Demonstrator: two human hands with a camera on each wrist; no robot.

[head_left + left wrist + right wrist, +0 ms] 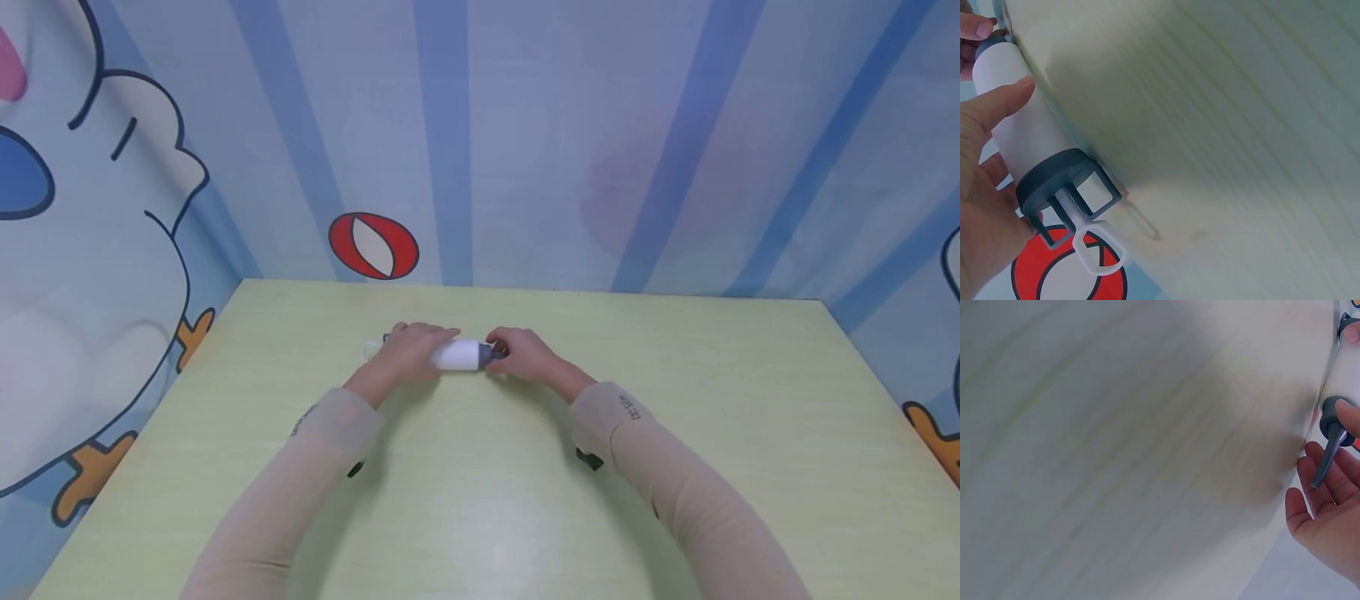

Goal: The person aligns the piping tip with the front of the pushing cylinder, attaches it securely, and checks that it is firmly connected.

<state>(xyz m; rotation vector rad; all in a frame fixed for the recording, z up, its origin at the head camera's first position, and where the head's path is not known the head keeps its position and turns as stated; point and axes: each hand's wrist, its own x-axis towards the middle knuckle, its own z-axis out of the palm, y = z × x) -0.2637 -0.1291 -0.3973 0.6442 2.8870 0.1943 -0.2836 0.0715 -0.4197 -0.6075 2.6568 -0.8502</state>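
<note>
A white cylinder point(459, 355) with dark grey ends lies sideways between both hands near the back of the table. My left hand point(411, 350) grips its body, thumb point(1007, 103) along one side and fingers behind. Beyond that hand, the left wrist view shows a dark grey end cap point(1054, 177) with an open frame and a white loop point(1100, 250). My right hand point(525, 354) is at the opposite grey end point(485, 355). In the right wrist view its thumb presses that end, while curled fingers sit behind a thin grey nozzle point(1327, 459).
The pale yellow-green table point(480, 500) spreads around both arms. Close behind it rises a wall point(517, 150) with blue stripes and cartoon figures. Dark wrist devices point(589, 458) hang under the beige sleeves point(675, 492).
</note>
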